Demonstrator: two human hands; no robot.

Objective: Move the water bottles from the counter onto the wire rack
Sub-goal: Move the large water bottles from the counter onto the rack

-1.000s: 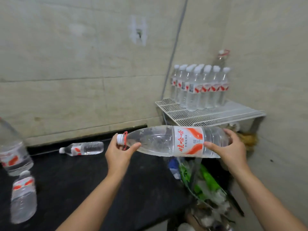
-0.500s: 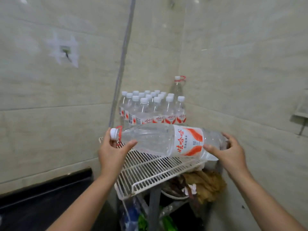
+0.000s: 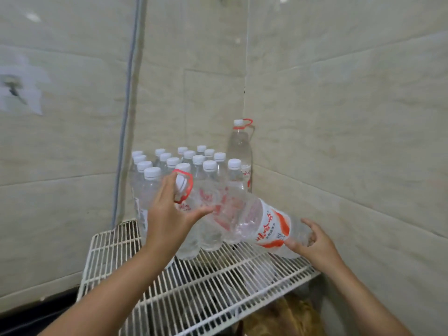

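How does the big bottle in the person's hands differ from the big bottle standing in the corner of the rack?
The held bottle lies tilted, cap end higher, above the wire rack; the corner bottle stands upright on it. The held bottle is gripped near the neck by the left hand and at the base by the right hand; the corner bottle is untouched. Both are clear, with white caps and red carry rings.

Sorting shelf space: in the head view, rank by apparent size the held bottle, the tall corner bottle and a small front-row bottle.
1. held bottle, though nearness enlarges it.
2. tall corner bottle, seemingly the same type.
3. small front-row bottle.
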